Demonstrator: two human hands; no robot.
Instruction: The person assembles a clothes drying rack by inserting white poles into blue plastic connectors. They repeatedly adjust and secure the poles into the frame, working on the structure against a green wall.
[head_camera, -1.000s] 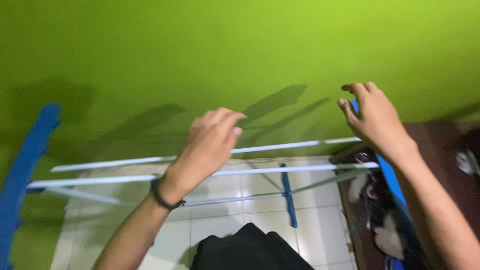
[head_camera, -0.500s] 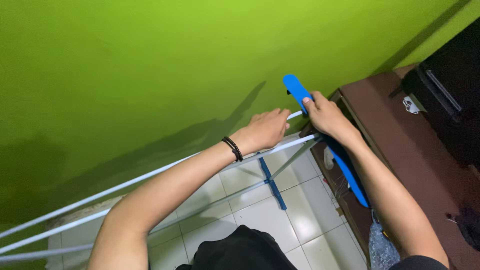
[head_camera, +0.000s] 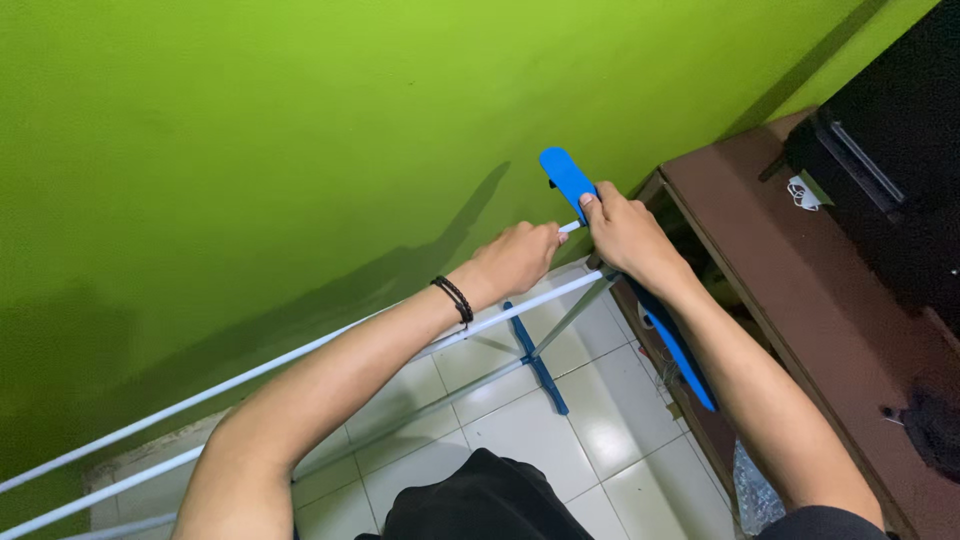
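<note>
A clothes drying rack with white rails (head_camera: 300, 352) and a blue plastic end piece (head_camera: 566, 176) stands along a green wall. My left hand (head_camera: 516, 256) is closed around the upper white rail close to its right end; a black bead bracelet sits on that wrist. My right hand (head_camera: 622, 233) grips the blue end piece where the rail meets it, thumb pressed on the blue plastic. Both hands nearly touch each other. The lower stretch of the blue end piece (head_camera: 684, 358) runs down under my right forearm.
A dark brown wooden cabinet (head_camera: 800, 270) stands at the right, close to the rack's end, with a black appliance (head_camera: 900, 150) on it. A blue rack foot (head_camera: 538, 362) rests on white floor tiles (head_camera: 600, 420). The green wall (head_camera: 250, 150) is right behind.
Both hands dropped from above the rails and shifted to the rack's right end. The left hand closed on the rail and the right took hold of the blue end piece. The view turned right.
</note>
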